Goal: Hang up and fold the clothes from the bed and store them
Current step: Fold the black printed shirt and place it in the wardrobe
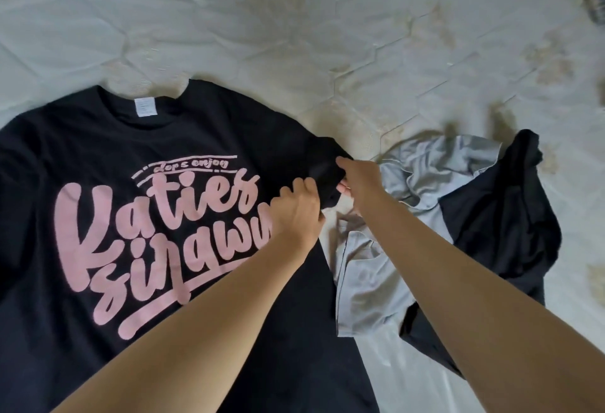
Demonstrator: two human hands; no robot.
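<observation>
**Both hands on the tee's sleeve**

Two bare forearms come in from the bottom of the frame, nearest the camera, and meet just right of centre. The left hand [296, 213] has its fingers curled tight into the black fabric at the edge of the tee [137, 203], where the sleeve [322, 164] joins the body. The right hand [358, 180] pinches the sleeve's end, thumb on top and fingertips showing under the cloth. So each grip is closed on the same sleeve, the hands just beside each other.

The tee lies face up and mostly flat on the bed [327, 26], filling the left half of the frame from the centre left down to the bottom edge. Its collar points toward the upper left, with a white tag [145, 107] inside the neck. Large pink script [157, 232] covers the chest; the left forearm crosses over part of the lettering.

At right of centre, a crumpled grey garment [370, 281] lies beside the tee, partly under the right forearm. A second black garment [504, 216] lies bunched on and beside the grey one, further right.

The bed's cover is pale and quilted, with faded tan marks. A dark striped item sits at the upper right corner, too blurred to identify.
</observation>
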